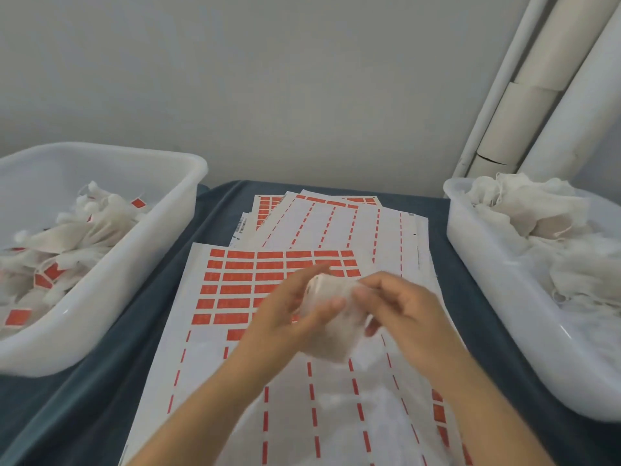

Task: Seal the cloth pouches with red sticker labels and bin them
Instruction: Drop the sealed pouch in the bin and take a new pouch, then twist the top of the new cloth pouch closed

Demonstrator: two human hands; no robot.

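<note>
Head view: I see the cloth pouch [331,317] held between both hands above the sticker sheet [255,284]. Left hand [290,317] curls around its left side, thumb on top; right hand [400,306] pinches its upper right edge.

Two translucent white plastic bins [161,240] stand on the worktop [100,381]. One white cloth pouch [331,317] sits between two hands [292,317]. Several white sheets of red rectangular sticker labels [255,280] overlap (at least four; the exact count is unclear).
</note>
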